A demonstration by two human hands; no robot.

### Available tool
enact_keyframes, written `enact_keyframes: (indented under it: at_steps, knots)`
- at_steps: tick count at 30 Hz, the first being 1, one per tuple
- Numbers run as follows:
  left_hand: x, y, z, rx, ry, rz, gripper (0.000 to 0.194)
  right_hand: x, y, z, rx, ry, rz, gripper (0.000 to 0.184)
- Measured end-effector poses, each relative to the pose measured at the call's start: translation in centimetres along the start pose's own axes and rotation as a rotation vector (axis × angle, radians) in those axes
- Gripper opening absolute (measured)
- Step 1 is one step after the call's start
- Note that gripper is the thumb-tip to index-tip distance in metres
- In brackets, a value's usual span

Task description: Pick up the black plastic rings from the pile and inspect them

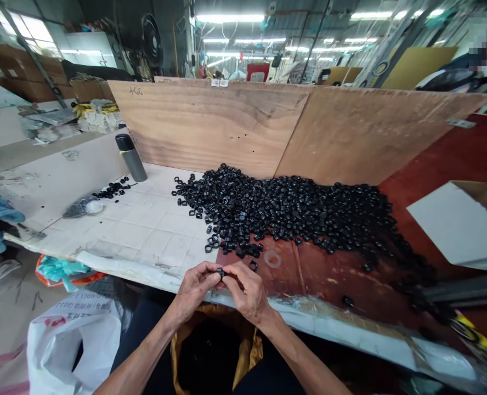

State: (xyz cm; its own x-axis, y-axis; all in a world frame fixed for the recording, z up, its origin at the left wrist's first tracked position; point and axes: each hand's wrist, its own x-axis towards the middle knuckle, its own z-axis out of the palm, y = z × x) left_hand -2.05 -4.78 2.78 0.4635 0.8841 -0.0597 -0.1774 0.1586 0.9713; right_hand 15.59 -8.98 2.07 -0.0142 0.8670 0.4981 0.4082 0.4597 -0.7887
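The left hand (194, 291) and right hand (247, 292) meet just above the bench's front edge (124, 269), pressed close, fingertips pinching a small black ring (220, 272) between them. Just ahead, a broad heap of rings (284, 214) spreads over white tile (145, 230) and red board (321, 280) against a plywood panel (210, 126), with a steel bottle (131, 158) standing toward the bench's left side

Left hand (194, 291) and right hand (245, 292) close together, fingertips (229, 271) pinching, wrists bent, bare left forearm (139, 351) angled inward
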Motion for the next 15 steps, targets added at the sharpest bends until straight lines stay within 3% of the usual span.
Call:
enact_keyframes:
  at_steps: [2,4,8,11,13,15]
  knots:
    - [-2.1,-0.1,0.3,0.027,0.004,-0.033,0.029,-1.8,-1.4,0.6,0.028,-0.001,0.08,0.015]
    - [-4.0,-0.6,0.4,0.099,0.041,-0.009,0.027,-3.5,-2.8,1.6,0.12,0.012,0.306,0.013]
    - [-6.6,-2.7,-0.5,0.492,0.016,0.291,0.021,-5.6,-4.5,3.1,0.537,0.057,0.821,0.021]
    - [-7.3,-4.5,-2.1,0.74,-0.207,0.541,0.041,-6.4,-4.2,3.2,0.821,0.052,1.115,0.025]
    - [-7.5,-5.4,-3.2,0.844,-0.378,0.626,0.051,-7.1,-3.6,3.0,0.954,-0.019,1.317,0.019]
    - [-7.7,-6.1,-3.8,0.909,-0.516,0.655,0.051,-8.2,-3.0,3.0,1.005,-0.084,1.35,0.015]
